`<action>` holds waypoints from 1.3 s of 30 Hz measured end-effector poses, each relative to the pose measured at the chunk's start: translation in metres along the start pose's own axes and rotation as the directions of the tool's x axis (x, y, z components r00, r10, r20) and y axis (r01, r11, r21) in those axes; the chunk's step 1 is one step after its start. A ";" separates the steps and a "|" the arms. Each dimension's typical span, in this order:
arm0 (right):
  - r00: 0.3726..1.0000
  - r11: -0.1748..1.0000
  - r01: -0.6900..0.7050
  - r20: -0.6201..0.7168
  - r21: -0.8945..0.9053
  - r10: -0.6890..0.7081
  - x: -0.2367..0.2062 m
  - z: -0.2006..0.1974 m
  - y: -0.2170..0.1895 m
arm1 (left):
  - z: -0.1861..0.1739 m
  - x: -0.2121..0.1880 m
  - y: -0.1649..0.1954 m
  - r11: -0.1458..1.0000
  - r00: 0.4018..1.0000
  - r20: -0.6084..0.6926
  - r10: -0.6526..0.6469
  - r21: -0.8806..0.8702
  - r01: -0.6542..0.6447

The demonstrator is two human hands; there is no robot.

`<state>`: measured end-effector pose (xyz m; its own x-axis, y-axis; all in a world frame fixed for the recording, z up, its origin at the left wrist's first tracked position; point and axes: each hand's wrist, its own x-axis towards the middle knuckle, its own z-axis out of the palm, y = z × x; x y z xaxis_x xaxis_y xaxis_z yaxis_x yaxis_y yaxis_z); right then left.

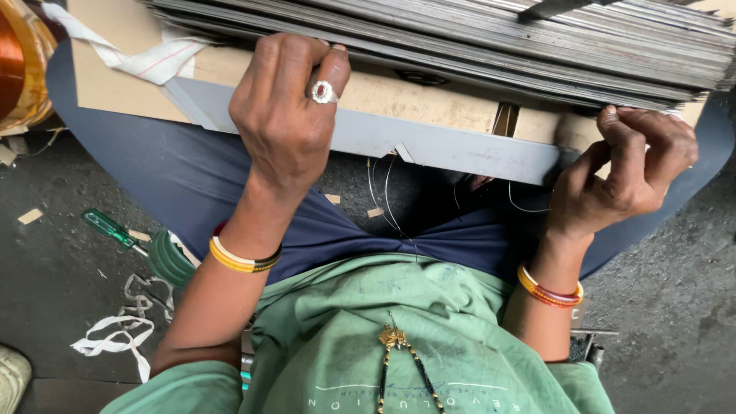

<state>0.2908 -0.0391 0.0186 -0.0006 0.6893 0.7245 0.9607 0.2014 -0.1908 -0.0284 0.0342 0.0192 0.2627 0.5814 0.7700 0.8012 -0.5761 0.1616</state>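
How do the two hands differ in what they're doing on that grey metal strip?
The left hand lies palm-down over the grey metal strip near its left end, fingers curled over its far edge; the right hand pinches at the right end with bent fingertips. The left hand wears a red-stoned ring; the right shows no ring. Both wrists carry bangles, and both hands touch the same strip.
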 end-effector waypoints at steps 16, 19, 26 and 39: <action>0.793 0.942 -0.089 0.595 0.324 -0.130 0.043 0.004 -0.114 | -0.039 -0.011 0.000 0.922 0.892 0.451 0.044 -0.363 0.138; 0.800 0.942 -0.083 0.586 0.326 -0.132 0.041 0.008 -0.115 | -0.039 -0.010 -0.002 0.915 0.893 0.449 0.038 -0.375 0.150; 0.803 0.922 -0.167 0.590 0.350 -0.079 0.039 0.010 -0.120 | -0.034 -0.011 0.006 0.923 0.898 0.438 -0.027 -0.333 0.190; 0.887 0.926 -0.061 0.446 0.373 -0.121 0.034 0.009 -0.121 | -0.037 -0.019 0.005 0.921 0.942 0.333 -0.041 -0.353 0.165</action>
<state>0.1715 -0.0333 0.0604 -0.2411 0.8972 0.3699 0.7862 0.4040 -0.4676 -0.0492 -0.0009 0.0281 0.3942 0.7625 0.5130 0.5914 -0.6377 0.4935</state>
